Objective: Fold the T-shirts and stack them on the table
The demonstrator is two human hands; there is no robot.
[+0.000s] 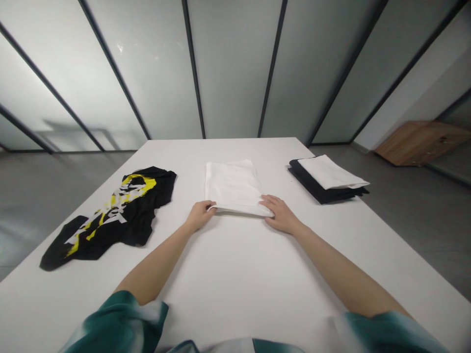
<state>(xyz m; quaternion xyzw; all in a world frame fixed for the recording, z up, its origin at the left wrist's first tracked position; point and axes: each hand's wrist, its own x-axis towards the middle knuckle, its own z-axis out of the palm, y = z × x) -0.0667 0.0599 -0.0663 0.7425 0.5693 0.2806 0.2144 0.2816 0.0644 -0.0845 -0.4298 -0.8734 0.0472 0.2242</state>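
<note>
A white folded cloth [233, 184], probably a garment, lies flat in the middle of the white table [235, 274]. At its near left corner, my left hand [200, 214] pinches the edge between thumb and fingers. My right hand [279, 214] has the near right corner, with the thumb under the edge and the fingers on top. Between both hands the near edge is slightly raised. The thumb of the right hand is partly hidden by the fabric.
On the left lies a crumpled black T-shirt [136, 230] with a yellow and white print. To the right sits a stack of folded black cloth [312, 189] with a folded white cloth [333, 172] on top. Frosted glass panels [235, 68] stand behind the table; a wooden cabinet [415, 142] is far right.
</note>
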